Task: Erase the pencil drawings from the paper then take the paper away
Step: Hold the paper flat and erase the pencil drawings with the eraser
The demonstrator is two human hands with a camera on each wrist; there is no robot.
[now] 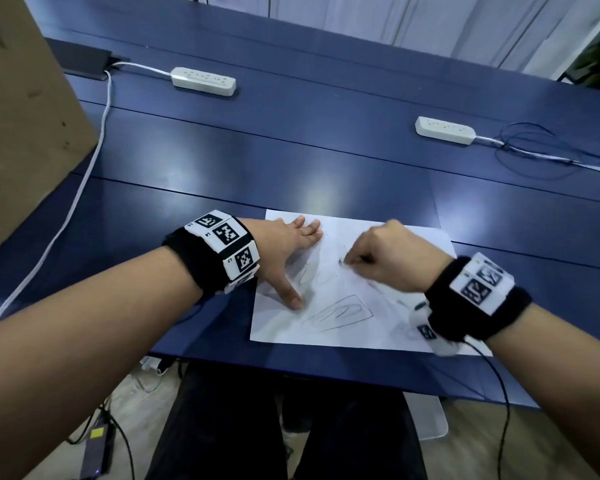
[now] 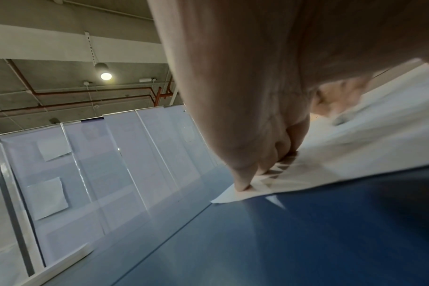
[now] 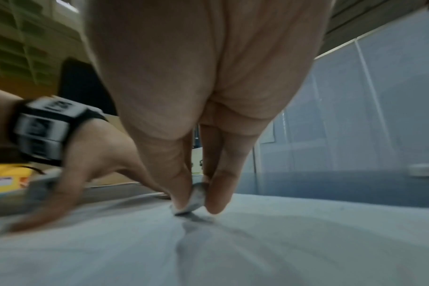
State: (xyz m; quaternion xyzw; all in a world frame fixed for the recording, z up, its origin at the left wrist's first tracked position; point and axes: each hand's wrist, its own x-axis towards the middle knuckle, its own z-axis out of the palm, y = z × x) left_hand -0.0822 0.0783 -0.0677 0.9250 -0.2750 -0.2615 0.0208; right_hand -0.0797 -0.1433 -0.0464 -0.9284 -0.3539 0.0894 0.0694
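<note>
Fingertips (image 3: 218,201) of the right hand (image 1: 392,258) pinch a small grey-smudged eraser (image 3: 195,199) down onto the paper (image 1: 388,327), near its middle, while the left hand (image 1: 288,258) lies flat with fingers together and thumb spread, pinning the paper's left edge to the blue table (image 1: 291,150). A ridge is already bunching in the paper just by the eraser, so a hard stroke toward the pinning hand could crease or tear it. Faint leaf outlines (image 1: 340,313) remain nearer the paper's front edge, I think, though the blur hides how much.
</note>
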